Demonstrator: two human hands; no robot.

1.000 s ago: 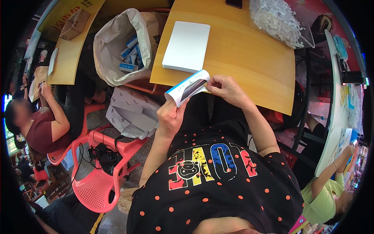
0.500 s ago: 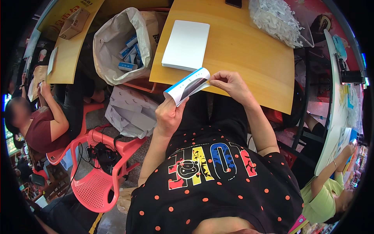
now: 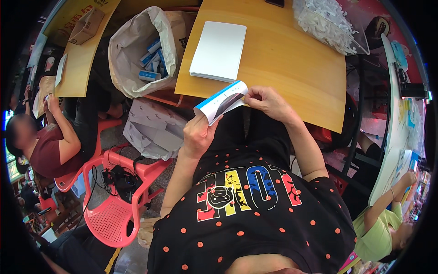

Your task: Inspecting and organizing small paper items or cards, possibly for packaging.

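Curled sheet [image 3: 218,101] by the near edge of the desk [image 3: 292,68]: your left hand [image 3: 197,134] clasps it, your right hand [image 3: 272,102] pinches its end; uneven tugging could crease it.

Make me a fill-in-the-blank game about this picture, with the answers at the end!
1. The left hand and the right hand both hold a curled printed sheet.
The bright stripe along its upper edge is ____.
2. On the wooden table, the heap of small white pieces is to the ____ of the stack of white sheets.
3. The black cables lie on a plastic ____.

Missing words: blue; right; chair.
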